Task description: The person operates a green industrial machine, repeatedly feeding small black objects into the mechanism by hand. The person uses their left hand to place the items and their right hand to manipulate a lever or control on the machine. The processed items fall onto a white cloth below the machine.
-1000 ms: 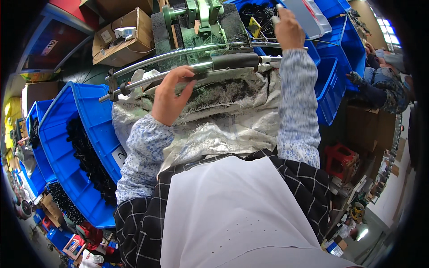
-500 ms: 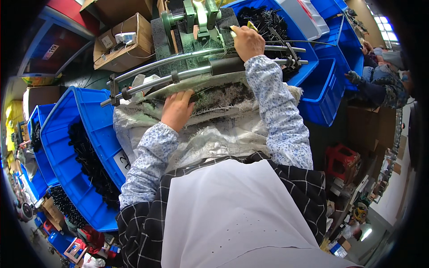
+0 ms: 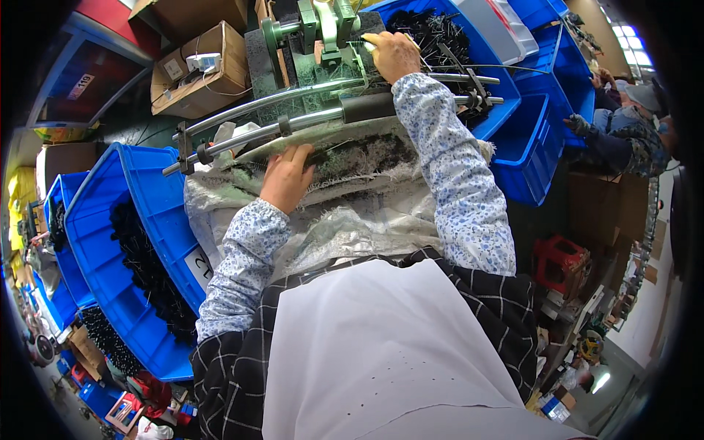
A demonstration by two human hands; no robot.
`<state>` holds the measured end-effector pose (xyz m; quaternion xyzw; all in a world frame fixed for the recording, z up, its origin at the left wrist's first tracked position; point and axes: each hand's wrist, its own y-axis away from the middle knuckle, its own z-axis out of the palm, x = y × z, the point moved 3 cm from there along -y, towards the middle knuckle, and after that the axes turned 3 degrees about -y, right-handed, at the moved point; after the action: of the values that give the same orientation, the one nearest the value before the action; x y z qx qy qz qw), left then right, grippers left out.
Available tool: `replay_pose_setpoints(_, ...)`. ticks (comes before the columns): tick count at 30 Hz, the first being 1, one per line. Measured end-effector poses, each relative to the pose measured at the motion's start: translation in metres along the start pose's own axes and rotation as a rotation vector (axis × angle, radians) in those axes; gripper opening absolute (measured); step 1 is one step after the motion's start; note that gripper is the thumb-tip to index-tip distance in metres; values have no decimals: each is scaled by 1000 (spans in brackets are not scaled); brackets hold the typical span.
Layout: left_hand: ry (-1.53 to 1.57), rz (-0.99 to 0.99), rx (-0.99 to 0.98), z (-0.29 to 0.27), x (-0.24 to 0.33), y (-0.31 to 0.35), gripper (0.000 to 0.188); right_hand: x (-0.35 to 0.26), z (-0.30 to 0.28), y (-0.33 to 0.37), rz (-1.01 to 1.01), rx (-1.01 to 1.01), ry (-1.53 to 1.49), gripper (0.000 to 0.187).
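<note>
My right hand [image 3: 394, 57] is at the machine [image 3: 328, 53], its fingers pinched together just right of the machine's head. Pale yellowish covers show on its fingertips, and whatever they grip is too small to make out. My left hand [image 3: 288, 178] reaches into a sagging whitish woven sack [image 3: 352, 224] spread below two metal rails [image 3: 312, 117]. Its fingers are bent among dark bristles and fluff [image 3: 367, 155]; fine bristles show beside them, but what the fingertips hold is hidden.
A blue bin with black wire-stemmed pieces [image 3: 429, 37] stands behind my right hand. Another large blue bin [image 3: 95, 242] with black bristly pieces is at my left. A smaller blue bin [image 3: 524, 158] and a cardboard box [image 3: 202, 73] flank the machine. Another person [image 3: 623, 136] sits far right.
My right hand has shifted slightly left toward the machine's head. My left hand has moved a little left and its fingers are more bent within the sack.
</note>
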<state>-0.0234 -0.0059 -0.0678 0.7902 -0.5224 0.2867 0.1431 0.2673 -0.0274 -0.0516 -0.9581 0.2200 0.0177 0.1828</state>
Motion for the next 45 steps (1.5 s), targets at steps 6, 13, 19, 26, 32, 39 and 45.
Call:
replay_pose_setpoints(6,130,72,144,-19,8,-6,27,3,-6,1,9,-11,98,36)
replay_pose_setpoints(13,252,-2,156,-43,10,1,27,12,3,16,30,195,-61,29)
replay_pose_setpoints(19,241,-24,183,-49,10,2,28,-46,5,6,66,122,-31,14)
replay_pose_setpoints(26,231,47,223,-54,10,2,26,-56,0,5,71,108,61,15)
replay_pose_setpoints(32,250,32,277,-66,9,6,26,10,-4,15,79,68,96,25)
replay_pose_setpoints(39,458,29,318,-72,11,-9,21,59,0,-10,109,-210,30,22)
replay_pose_setpoints(45,441,71,225,-64,24,-19,19,77,-83,10,213,169,190,25)
